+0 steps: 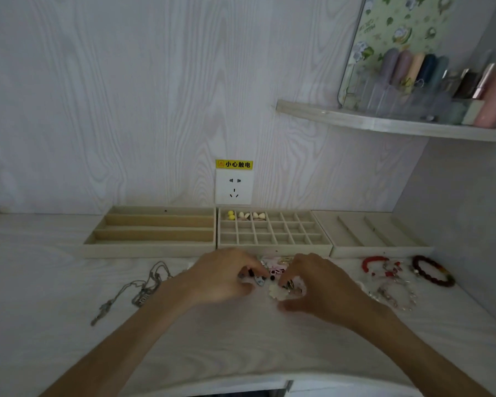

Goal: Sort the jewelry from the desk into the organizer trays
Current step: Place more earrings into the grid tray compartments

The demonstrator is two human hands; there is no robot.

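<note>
Jewelry, a small heap of mixed earrings and charms in pink, black, silver and cream [278, 277], is lying on the pale wood-grain desk [241, 339] just in front of the beige velvet grid tray [274, 247], and both my hands are working in it. My left hand [222, 279] is curling its fingers over a small silvery piece with black beads [251, 277], pinching it against the desk. My right hand [317, 285] is arching over the heap with its fingertips bent down among a cluster of metal rings [291, 285]; whether they are actually gripping one, I cannot tell. A cream flower-shaped piece [278, 292] is sitting between my two thumbs. The grid tray is holding yellow beads [231, 215] and two pairs of whitish shell-like earrings [251, 216] in three back-row compartments on its left (the pieces are too small to describe further). Beside it on the left is standing a beige tray with long horizontal slots [152, 247], and on the right a beige tray with slanted dividers [381, 249]. Silver chain necklaces [138, 290] are trailing on the desk left of my left wrist. To the right are lying a red beaded bracelet [374, 263], a dark red beaded bracelet [434, 272] and clear bead bracelets [395, 296].
</note>
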